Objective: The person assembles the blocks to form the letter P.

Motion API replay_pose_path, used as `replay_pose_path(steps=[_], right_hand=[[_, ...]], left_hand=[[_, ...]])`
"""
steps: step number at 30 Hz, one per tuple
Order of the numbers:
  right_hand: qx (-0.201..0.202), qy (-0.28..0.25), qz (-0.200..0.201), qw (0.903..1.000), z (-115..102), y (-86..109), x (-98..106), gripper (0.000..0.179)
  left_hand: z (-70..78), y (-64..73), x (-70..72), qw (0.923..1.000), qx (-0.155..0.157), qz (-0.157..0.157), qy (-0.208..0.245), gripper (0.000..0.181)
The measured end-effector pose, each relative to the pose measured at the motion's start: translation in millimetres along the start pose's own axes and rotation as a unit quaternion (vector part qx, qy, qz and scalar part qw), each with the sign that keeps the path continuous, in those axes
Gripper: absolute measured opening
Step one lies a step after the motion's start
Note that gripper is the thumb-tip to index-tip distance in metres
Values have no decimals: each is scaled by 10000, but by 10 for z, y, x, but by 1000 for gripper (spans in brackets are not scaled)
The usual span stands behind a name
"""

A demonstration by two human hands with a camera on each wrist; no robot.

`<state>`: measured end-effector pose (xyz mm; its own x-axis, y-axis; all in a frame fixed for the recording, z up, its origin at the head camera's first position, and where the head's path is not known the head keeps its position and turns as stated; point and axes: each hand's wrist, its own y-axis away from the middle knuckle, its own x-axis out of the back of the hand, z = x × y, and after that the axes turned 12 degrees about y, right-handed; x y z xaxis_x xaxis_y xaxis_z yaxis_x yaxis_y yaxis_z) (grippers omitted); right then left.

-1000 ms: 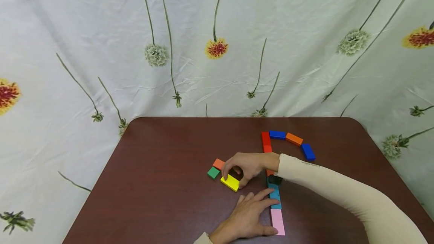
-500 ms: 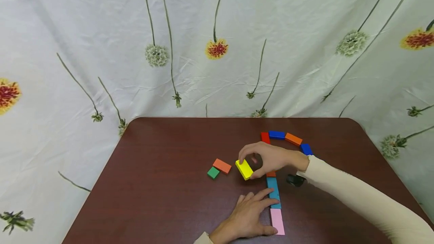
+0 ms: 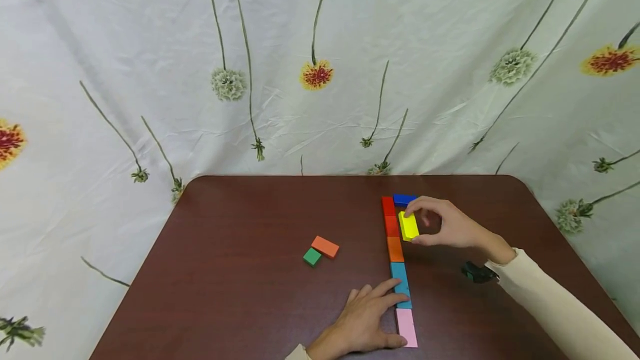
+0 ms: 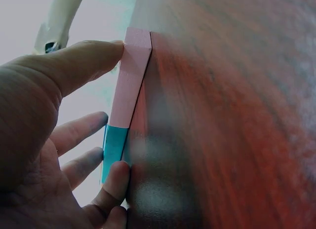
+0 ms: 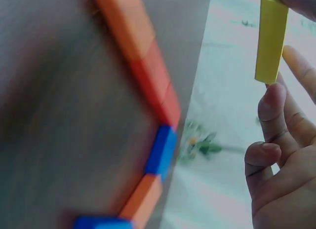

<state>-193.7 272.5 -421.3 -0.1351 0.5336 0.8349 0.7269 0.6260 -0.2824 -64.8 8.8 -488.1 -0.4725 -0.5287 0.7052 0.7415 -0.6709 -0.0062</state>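
Note:
My right hand [image 3: 450, 225] pinches a yellow block [image 3: 409, 226] between thumb and fingers, just right of a column of blocks on the table. In the right wrist view the yellow block [image 5: 270, 39] points lengthwise along the fingers' side. The column runs from a red block [image 3: 388, 206] through an orange block [image 3: 395, 249] and light blue blocks [image 3: 398, 271] to a pink block [image 3: 406, 328]. My left hand [image 3: 361, 321] lies beside its lower end, fingers spread: the thumb touches the pink block [image 4: 131, 81], and fingertips rest on the light blue part.
A dark blue block [image 3: 404, 200] adjoins the column's top. The right wrist view shows an orange block [image 5: 142, 202] and another blue block [image 5: 101, 223] curving on from it. Left of the column lie an orange-red block [image 3: 325, 246] and a green block [image 3: 312, 256]. Flowered cloth [image 3: 280, 71] hangs behind the table.
My right hand has lifted the yellow block away from the orange-red and green blocks and carried it rightward across the column, turning it more upright in view. The left hand stays put.

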Motion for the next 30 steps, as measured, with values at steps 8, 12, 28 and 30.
replay_pose_path(steps=[8, 12, 28, 30], right_hand=[[-1367, 605, 542, 9873, 143, 506, -65, 47], [-1891, 786, 614, 9769, 128, 639, -113, 47], [-3471, 1529, 497, 9240, 141, 867, -304, 55], [-3534, 1589, 506, 9205, 154, 872, -316, 56]], left_hand=[[5, 9, 3, 10000, 27, -8, 52, 64], [5, 8, 10, 9999, 61, -21, 96, 63], [2, -10, 6, 9999, 21, -17, 107, 64], [4, -14, 4, 10000, 11, -18, 80, 64]])
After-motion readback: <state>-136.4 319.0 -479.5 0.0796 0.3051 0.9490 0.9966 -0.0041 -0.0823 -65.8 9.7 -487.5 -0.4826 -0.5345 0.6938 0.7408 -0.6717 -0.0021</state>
